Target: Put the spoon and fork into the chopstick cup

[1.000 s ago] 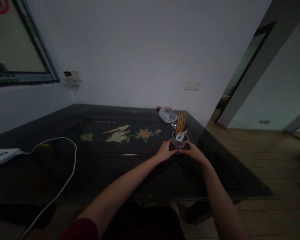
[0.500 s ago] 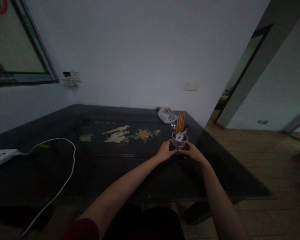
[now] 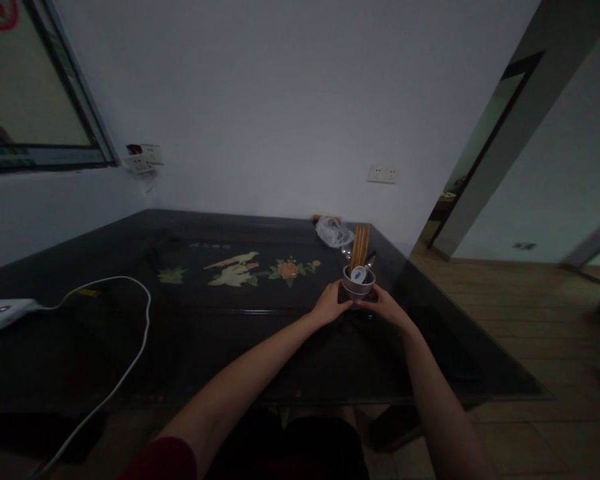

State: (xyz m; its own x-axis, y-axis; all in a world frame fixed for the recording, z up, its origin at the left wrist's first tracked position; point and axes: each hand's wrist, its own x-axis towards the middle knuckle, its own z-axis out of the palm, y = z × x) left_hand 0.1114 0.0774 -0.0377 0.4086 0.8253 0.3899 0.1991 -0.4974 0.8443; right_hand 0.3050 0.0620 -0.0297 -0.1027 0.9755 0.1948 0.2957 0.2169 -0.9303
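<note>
A small grey utensil cup (image 3: 359,287) stands on the dark table (image 3: 230,347) near its right side. Wooden chopsticks (image 3: 360,245) and a white spoon with a blue mark (image 3: 359,274) stick out of it. My left hand (image 3: 331,303) is wrapped round the cup's left side. On the other side, my right hand (image 3: 387,307) is curled against its right wall. Both hands grip the cup between them, low on its body.
A crumpled plastic bag (image 3: 334,231) lies behind the cup at the table's far edge. A white cable (image 3: 130,347) runs from a white device (image 3: 3,313) at the left. Painted birds and flowers (image 3: 240,268) decorate the tabletop. A doorway opens to the right.
Almost nothing has moved. Both hands stay on the cup; the view has shifted very slightly.
</note>
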